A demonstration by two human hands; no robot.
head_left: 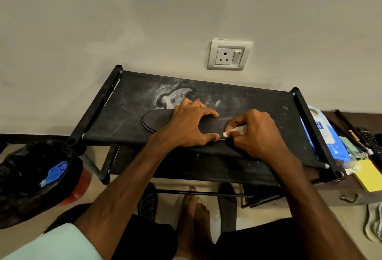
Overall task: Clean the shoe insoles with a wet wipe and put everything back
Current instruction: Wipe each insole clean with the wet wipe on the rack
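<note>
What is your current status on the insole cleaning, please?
Left hand holds insole on rack top. Right hand pinches wet wipe at insole's edge. Nothing in the way.

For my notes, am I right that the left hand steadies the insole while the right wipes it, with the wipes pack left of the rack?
Not quite: the head view shows the wipes pack lying right of the rack, not left; the rest stands.

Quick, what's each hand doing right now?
Left hand: grips the insole, holding it down.
Right hand: pinches the wet wipe.
</note>
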